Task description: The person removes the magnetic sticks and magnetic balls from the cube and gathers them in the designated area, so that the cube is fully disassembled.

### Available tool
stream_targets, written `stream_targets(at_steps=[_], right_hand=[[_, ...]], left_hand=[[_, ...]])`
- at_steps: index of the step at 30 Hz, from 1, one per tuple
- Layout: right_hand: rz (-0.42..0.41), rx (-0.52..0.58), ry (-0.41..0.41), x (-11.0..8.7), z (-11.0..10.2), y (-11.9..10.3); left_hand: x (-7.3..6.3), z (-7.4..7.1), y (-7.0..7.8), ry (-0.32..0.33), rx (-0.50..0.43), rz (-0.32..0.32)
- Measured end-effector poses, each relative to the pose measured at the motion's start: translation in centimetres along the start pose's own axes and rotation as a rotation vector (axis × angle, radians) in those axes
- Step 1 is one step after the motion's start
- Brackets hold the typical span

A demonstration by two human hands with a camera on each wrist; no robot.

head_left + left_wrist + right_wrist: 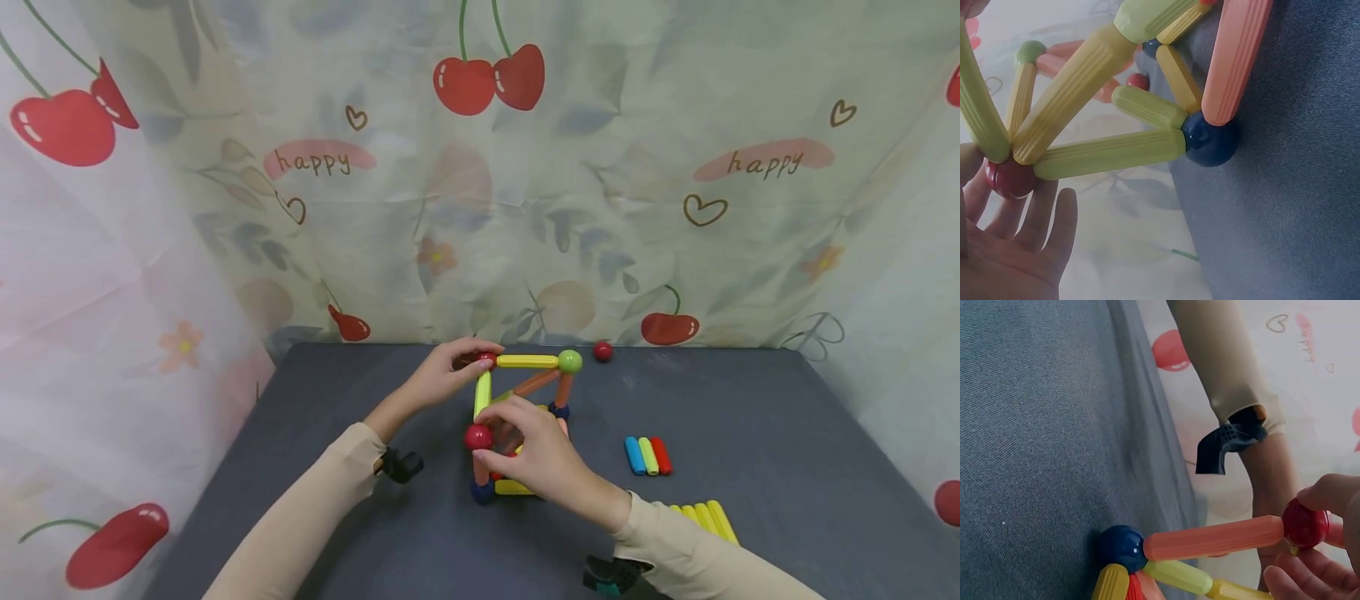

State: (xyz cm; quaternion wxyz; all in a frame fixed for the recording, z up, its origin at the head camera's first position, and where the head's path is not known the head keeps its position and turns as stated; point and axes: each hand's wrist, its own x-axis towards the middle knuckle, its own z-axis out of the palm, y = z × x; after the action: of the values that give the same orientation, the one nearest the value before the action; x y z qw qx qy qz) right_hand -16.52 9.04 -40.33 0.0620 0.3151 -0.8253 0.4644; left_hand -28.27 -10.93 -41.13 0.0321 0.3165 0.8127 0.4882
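Note:
A frame of coloured magnetic rods and balls stands on the dark table. At its back left corner, my left hand (438, 377) holds a red ball (1013, 179); yellow and green rods meet there. My right hand (551, 458) pinches another red ball (1305, 524) at the front left corner. From that ball an orange rod (1213, 538) runs down to a dark blue ball (483, 490) on the table. A green rod (482, 396) joins the two held balls. At the back right top sits a green ball (570, 361). My right hand hides part of the frame.
Behind the frame lies a loose red ball (602, 352). To the right are a blue rod (635, 456), a green rod (648, 456) and a red rod (661, 456). Several yellow rods (716, 521) lie partly behind the right sleeve. A printed curtain (622, 242) hangs beyond the table.

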Motion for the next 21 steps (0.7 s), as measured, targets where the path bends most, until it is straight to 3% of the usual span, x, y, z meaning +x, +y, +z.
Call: stream_targets(at_steps=[21], right_hand=[[0.086,-0.043,0.031,-0.8,-1.9,1.3]], left_hand=[[-3.8,-1.0,0.4,0.09,0.056,-0.026]])
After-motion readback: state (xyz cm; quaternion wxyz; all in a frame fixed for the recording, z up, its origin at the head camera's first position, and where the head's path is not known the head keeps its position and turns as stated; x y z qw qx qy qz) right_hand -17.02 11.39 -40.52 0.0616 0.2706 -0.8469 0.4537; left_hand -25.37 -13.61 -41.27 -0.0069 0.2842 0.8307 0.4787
